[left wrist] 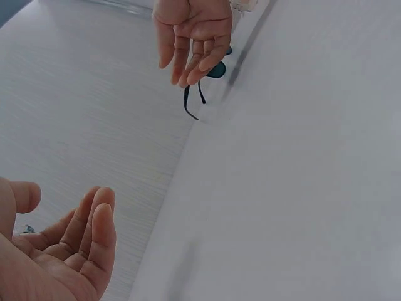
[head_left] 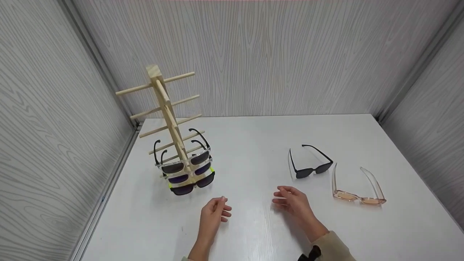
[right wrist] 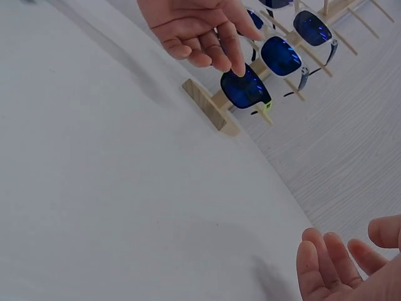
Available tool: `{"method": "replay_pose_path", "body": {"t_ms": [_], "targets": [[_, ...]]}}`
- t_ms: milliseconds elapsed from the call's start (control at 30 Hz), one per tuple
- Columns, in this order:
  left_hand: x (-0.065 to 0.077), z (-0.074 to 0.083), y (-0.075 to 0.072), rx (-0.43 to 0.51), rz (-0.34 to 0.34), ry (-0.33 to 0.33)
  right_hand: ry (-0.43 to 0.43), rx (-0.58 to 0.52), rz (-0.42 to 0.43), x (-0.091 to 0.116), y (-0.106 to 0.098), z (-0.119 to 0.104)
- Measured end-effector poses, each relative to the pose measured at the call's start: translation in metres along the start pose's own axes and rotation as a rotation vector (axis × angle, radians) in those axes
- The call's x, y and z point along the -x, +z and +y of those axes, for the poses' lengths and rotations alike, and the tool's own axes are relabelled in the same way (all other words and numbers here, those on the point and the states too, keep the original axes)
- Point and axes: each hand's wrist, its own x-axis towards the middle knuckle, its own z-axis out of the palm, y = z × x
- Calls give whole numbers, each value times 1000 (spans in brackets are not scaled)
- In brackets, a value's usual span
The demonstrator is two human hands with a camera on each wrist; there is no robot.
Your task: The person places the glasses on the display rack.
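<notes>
Over the white tabletop point(head_left: 250, 152), left hand point(head_left: 213, 214) and right hand point(head_left: 296, 206) are hovering apart, fingers relaxing into loose curves. Just beyond the right: black-framed sunglasses point(head_left: 305, 173), lying with temples unfolded. Farther right: translucent pink-framed glasses point(head_left: 345, 196) with orange lenses, temples spreading. Beyond the left: wooden eyewear rack point(head_left: 168, 110), standing, carrying three pairs of sunglasses point(head_left: 178, 179) low down.

1. The head picture is bright and mostly clear.
2. There, the table point(head_left: 250, 152) shines softly near six o'clock.
3. Both wrist pictures are darker and greyer.
4. The left one has a fuzzy shadow at six o'clock.
5. The right one has a fuzzy shadow at five o'clock and shiny blue lenses point(right wrist: 280, 55) at one o'clock.
</notes>
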Motion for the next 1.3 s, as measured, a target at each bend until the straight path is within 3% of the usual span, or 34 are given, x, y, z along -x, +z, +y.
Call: {"method": "replay_pose_path", "body": {"t_ms": [133, 400, 633, 733, 1000, 1300], "targets": [[-1, 4, 13, 34, -46, 19, 22, -29, 28, -1, -10, 1], [14, 25, 36, 36, -87, 92, 29, -34, 46, 0, -31, 2], [-3, -3, 62, 54, -160, 114, 75, -72, 68, 2, -50, -3], [-8, -8, 71, 69, -184, 111, 89, -70, 76, 3, -59, -7], [-11, -1, 94, 107, -265, 102, 59, -123, 66, 11, -83, -24], [-22, 8, 117, 158, -256, 40, -5, -135, 47, 13, -106, -50]]}}
